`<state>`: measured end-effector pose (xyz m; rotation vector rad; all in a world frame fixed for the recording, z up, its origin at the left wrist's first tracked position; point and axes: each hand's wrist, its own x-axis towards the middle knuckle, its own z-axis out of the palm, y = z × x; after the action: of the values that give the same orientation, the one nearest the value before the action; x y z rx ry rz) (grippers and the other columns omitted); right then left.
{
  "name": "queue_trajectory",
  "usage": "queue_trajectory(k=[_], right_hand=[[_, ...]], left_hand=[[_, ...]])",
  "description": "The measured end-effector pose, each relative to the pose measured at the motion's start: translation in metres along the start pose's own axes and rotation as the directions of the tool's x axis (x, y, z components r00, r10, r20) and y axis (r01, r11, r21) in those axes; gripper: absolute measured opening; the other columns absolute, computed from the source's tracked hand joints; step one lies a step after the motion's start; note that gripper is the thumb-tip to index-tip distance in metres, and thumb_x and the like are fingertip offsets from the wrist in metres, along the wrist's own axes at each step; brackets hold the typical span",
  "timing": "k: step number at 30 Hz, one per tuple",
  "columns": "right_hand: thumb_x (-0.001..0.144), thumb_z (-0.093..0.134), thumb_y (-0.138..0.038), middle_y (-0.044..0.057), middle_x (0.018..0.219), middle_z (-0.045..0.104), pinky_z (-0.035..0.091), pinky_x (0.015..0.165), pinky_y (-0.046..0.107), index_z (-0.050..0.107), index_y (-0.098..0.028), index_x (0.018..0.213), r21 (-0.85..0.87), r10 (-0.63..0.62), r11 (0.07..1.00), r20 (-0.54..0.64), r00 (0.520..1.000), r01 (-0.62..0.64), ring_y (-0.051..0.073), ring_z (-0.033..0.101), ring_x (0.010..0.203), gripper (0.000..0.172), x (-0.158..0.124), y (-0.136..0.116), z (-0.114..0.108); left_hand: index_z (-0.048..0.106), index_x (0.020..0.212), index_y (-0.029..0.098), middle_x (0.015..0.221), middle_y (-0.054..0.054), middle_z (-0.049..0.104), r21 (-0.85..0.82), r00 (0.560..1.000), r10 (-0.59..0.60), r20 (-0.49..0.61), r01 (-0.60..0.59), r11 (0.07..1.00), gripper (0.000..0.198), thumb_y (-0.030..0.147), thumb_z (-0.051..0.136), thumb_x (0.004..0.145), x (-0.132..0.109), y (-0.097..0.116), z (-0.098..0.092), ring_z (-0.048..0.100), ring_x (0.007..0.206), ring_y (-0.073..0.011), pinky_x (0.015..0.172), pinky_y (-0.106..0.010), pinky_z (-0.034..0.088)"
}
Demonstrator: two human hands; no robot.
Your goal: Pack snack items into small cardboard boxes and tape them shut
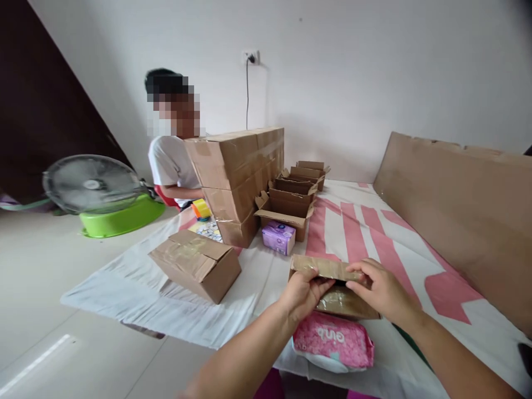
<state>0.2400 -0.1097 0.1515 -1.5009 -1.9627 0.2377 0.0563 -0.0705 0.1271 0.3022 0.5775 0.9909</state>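
Near the table's front edge sits a small brown cardboard box (349,303) with shiny tape on its front part and a dark gap under its raised flap. My left hand (302,292) grips the flap's left part, thumb on top and fingers beneath. At the flap's right end, my right hand (380,285) pinches the edge between thumb and fingers. Right in front of the box lies a pink soft pack (332,342) with white lettering. Beyond the box, a purple pack (278,237) stands against an open carton (285,216).
A taped carton (189,260) rests at the left. Behind it rises a stack of closed cartons (235,183), beside a row of open ones. A large cardboard sheet (457,221) leans at the right. A person (172,160) sits beyond the stack, near a fan (93,183) and green basin (120,219).
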Motion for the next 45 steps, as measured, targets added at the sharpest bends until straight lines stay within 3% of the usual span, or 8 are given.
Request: queue_trajectory(k=[8, 14, 18, 26, 31, 37, 41, 45], right_hand=[[0.082, 0.057, -0.020, 0.001, 0.089, 0.063, 0.049, 0.077, 0.034, 0.062, -0.025, 0.092, 0.008, -0.010, 1.000, 0.082, 0.997, 0.009, 0.018, 0.059, 0.081, 0.012, 0.013, -0.016, 0.009], [0.072, 0.065, -0.022, 0.000, 0.087, 0.061, 0.045, 0.072, 0.030, 0.065, -0.024, 0.091, 0.030, 0.102, 0.993, 0.305, 0.947, -0.117, 0.016, 0.056, 0.078, 0.018, 0.048, -0.022, 0.017], [0.069, 0.065, -0.015, 0.001, 0.089, 0.060, 0.044, 0.073, 0.030, 0.064, -0.022, 0.086, -0.004, 0.080, 0.996, 0.367, 0.927, -0.085, 0.016, 0.055, 0.078, 0.019, 0.059, -0.028, 0.023], [0.073, 0.056, -0.006, 0.000, 0.079, 0.059, 0.042, 0.076, 0.031, 0.058, -0.021, 0.071, -0.065, -0.002, 0.998, 0.319, 0.948, 0.025, 0.017, 0.054, 0.084, 0.016, 0.047, -0.028, 0.029], [0.074, 0.061, -0.010, 0.002, 0.092, 0.059, 0.043, 0.076, 0.031, 0.060, -0.023, 0.093, -0.033, 0.002, 0.999, 0.261, 0.965, 0.006, 0.017, 0.054, 0.084, 0.023, 0.045, -0.023, 0.030], [0.075, 0.053, -0.004, 0.000, 0.076, 0.057, 0.042, 0.075, 0.031, 0.057, -0.021, 0.072, -0.077, -0.068, 0.992, 0.320, 0.945, 0.098, 0.018, 0.053, 0.082, 0.018, 0.045, -0.028, 0.028], [0.078, 0.055, -0.009, 0.002, 0.090, 0.058, 0.045, 0.076, 0.031, 0.060, -0.022, 0.090, -0.013, 0.001, 1.000, 0.272, 0.962, 0.003, 0.016, 0.055, 0.082, 0.018, 0.045, -0.027, 0.028], [0.078, 0.055, -0.007, 0.003, 0.091, 0.059, 0.045, 0.078, 0.032, 0.060, -0.022, 0.091, -0.040, -0.051, 0.997, 0.262, 0.964, 0.063, 0.017, 0.055, 0.086, 0.021, 0.044, -0.026, 0.030]], left_hand=[[0.054, 0.106, 0.006, 0.096, -0.013, 0.068, -0.009, 0.999, -0.024, 0.030, 0.024, 1.000, 0.025, 0.002, 0.044, 0.084, -0.002, -0.002, -0.003, 0.068, 0.085, -0.0187, 0.084, -0.033, 0.055], [0.057, 0.103, 0.004, 0.094, -0.015, 0.070, -0.029, 0.999, -0.047, 0.027, 0.047, 0.998, 0.024, 0.001, 0.042, 0.084, -0.005, -0.001, -0.002, 0.068, 0.085, -0.0187, 0.092, -0.036, 0.052], [0.059, 0.095, 0.006, 0.088, -0.012, 0.070, -0.052, 0.999, -0.032, -0.012, 0.032, 0.998, 0.022, -0.001, 0.043, 0.082, -0.004, -0.002, -0.002, 0.067, 0.077, -0.0161, 0.093, -0.037, 0.052], [0.061, 0.082, 0.005, 0.075, -0.012, 0.068, -0.070, 1.000, -0.022, 0.003, 0.022, 0.997, 0.022, -0.002, 0.040, 0.083, -0.003, -0.003, -0.003, 0.066, 0.070, -0.0160, 0.091, -0.038, 0.053], [0.063, 0.086, 0.006, 0.081, -0.012, 0.069, -0.070, 1.000, -0.016, 0.020, 0.018, 0.997, 0.022, -0.001, 0.042, 0.083, -0.003, -0.003, -0.002, 0.065, 0.070, -0.0152, 0.090, -0.038, 0.053], [0.063, 0.078, 0.006, 0.075, -0.011, 0.068, -0.071, 1.000, -0.019, -0.005, 0.019, 0.997, 0.024, -0.002, 0.041, 0.083, -0.002, -0.003, -0.002, 0.065, 0.071, -0.0155, 0.091, -0.037, 0.053], [0.065, 0.086, 0.006, 0.083, -0.012, 0.070, -0.060, 0.999, -0.007, 0.031, 0.009, 0.998, 0.021, 0.000, 0.045, 0.082, -0.004, -0.003, -0.001, 0.066, 0.077, -0.0163, 0.092, -0.037, 0.052], [0.064, 0.083, 0.008, 0.080, -0.010, 0.070, -0.064, 0.999, 0.002, 0.037, 0.000, 0.998, 0.020, -0.001, 0.046, 0.080, -0.002, -0.004, -0.003, 0.065, 0.075, -0.0159, 0.092, -0.038, 0.052]])
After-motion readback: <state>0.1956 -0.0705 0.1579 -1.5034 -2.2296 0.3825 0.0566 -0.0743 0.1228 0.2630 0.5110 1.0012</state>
